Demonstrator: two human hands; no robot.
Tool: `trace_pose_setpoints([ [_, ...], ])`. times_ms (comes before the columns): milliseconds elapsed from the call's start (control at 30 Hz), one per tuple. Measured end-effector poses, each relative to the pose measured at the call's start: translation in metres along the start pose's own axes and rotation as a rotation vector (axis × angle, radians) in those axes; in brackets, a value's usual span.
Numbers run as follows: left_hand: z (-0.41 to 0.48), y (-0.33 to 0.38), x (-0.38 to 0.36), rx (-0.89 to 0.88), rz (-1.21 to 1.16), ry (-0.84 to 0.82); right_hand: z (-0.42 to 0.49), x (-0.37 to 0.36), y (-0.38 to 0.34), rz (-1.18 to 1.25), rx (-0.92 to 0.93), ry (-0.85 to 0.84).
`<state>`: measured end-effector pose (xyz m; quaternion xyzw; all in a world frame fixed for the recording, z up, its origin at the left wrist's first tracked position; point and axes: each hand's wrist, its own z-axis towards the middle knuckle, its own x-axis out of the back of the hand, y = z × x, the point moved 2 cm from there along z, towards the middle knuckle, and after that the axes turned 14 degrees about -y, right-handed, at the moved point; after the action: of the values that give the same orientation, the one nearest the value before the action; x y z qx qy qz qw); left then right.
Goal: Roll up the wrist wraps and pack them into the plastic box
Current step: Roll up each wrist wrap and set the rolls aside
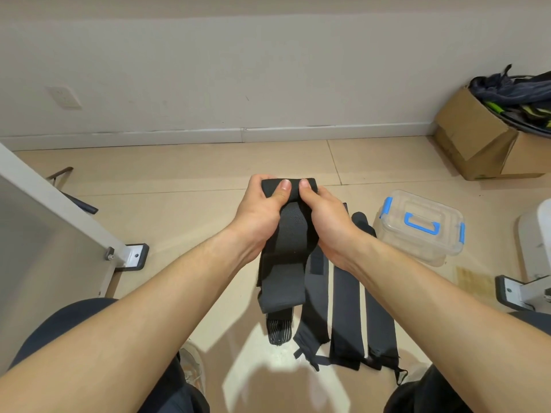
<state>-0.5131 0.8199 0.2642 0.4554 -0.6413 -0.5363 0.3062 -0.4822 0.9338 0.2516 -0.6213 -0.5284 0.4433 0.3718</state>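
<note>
Wrist wrap (287, 263) is up off the floor (179, 174), held out in front, mid-roll. Both grip its far end: left hand (259, 210) and right hand (325, 216) sit side by side, fingers curled round the rolled part (287, 186), both thumbs pressed on top.

Roll axis runs left-right. The unrolled tail hangs from it back toward the person, so the strip's long axis is near-far and rolling has to travel toward the body. My read is that only the first turns are in, since most of the length hangs loose. A striped end (278, 332) shows below it; cannot tell if it belongs to this wrap.

More flat wraps (346, 308) lie on the floor just right of the hanging one, side by side, long axes also near-far, loops at the near ends. Right hand is nearer to them.

Plastic box (417, 242) sits on the floor right of the hands, just beside the far ends of the flat wraps. Its lid (417, 204) is on, blue latches look closed, and the blue handle (422, 223) lies flat.

So the right hand is closer to the box, but the lid has to come off before anything goes in. That likely means setting the roll down or holding it one-handed. Risk: the roll springs open if either grip lets go.
</note>
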Motion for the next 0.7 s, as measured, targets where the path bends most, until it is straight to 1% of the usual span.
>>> trace_pose_setpoints([
  [167,-0.004,-0.005,-0.002,-0.084,0.117,-0.043,0.004,0.002,0.002,0.104,-0.094,0.018],
  [333,-0.004,-0.003,-0.004,-0.122,0.162,-0.087,0.005,0.006,0.003,0.061,-0.062,0.051],
  [433,-0.002,-0.008,-0.004,-0.086,0.201,-0.079,0.003,0.006,0.0,0.016,-0.032,0.071],
  [567,-0.003,-0.019,-0.007,0.061,0.174,-0.022,0.003,0.004,0.003,-0.048,-0.015,0.095],
  [700,-0.002,-0.019,-0.004,0.043,0.205,-0.07,0.004,0.004,0.003,-0.064,0.004,0.104],
])
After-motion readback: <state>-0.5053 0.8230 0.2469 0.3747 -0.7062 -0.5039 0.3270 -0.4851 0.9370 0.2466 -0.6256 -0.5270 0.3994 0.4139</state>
